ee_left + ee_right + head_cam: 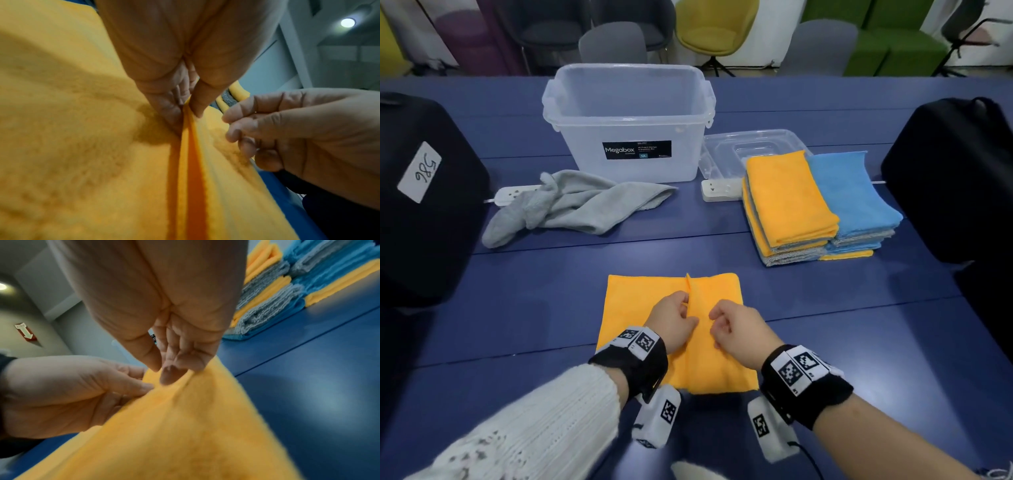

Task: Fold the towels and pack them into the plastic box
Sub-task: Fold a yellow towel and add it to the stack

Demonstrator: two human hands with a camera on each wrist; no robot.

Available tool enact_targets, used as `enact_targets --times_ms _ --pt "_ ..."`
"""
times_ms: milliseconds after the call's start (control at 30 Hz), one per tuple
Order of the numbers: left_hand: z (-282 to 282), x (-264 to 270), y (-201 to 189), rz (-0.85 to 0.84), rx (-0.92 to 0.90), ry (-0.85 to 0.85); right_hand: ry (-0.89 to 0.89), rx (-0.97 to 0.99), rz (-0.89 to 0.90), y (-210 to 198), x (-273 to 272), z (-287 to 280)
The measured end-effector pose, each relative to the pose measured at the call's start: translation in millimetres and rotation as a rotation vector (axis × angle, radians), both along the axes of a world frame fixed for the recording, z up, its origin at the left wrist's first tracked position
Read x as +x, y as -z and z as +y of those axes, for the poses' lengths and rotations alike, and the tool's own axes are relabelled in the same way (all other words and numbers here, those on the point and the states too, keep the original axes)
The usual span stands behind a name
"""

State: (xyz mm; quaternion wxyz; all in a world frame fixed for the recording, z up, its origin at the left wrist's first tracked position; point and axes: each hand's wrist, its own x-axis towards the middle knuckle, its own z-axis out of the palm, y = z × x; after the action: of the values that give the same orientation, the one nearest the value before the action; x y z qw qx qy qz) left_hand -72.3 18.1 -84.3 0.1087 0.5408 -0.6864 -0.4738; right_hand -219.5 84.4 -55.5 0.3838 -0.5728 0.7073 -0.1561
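An orange towel [640, 308] lies flat on the blue table [859, 335] close to me. A raised ridge runs along its middle. My left hand [690, 311] pinches that ridge between thumb and fingers, as the left wrist view shows [188, 110]. My right hand [717, 322] sits just right of it with curled fingers pinching the cloth [170, 369]. The clear plastic box [585, 154] stands open at the back, with nothing visible inside. A crumpled grey towel [578, 205] lies in front of it. Two stacks of folded orange, blue and grey towels [791, 198] sit at the right.
The box's clear lid [756, 147] lies behind the stacks. Two white power strips [510, 195] [722, 190] rest on the table. Large black cases stand at the left [421, 205] and right [955, 178]. Chairs line the far side.
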Motion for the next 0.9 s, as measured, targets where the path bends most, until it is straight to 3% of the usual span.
enact_targets --times_ms 167,333,433,500,633,767,900 --pt "0.9 -8.6 -1.7 0.040 0.012 -0.020 -0.125 -0.164 0.220 -0.8 -27.6 -2.9" --pt "-2.8 -3.7 0.4 -0.061 -0.028 -0.055 -0.374 -0.024 0.419 1.5 -37.1 -5.1" --pt "-2.1 2.6 -3.8 -0.033 -0.034 -0.066 -0.466 0.044 0.507 8.5 -40.4 -4.2" --pt "0.9 4.3 -6.6 -0.008 -0.050 0.016 -0.495 0.064 0.540 14.5 -42.5 -4.6" --pt "4.4 4.8 -5.9 -0.152 -0.206 0.169 -0.522 0.095 0.592 20.3 -44.3 -8.1" --pt "4.3 10.3 -5.0 -0.218 -0.135 0.244 -0.534 0.141 0.630 19.8 -45.0 -12.7" --pt "8.7 19.4 -7.6 -0.441 -0.166 0.360 -0.523 0.171 0.644 20.1 -44.6 -16.4"
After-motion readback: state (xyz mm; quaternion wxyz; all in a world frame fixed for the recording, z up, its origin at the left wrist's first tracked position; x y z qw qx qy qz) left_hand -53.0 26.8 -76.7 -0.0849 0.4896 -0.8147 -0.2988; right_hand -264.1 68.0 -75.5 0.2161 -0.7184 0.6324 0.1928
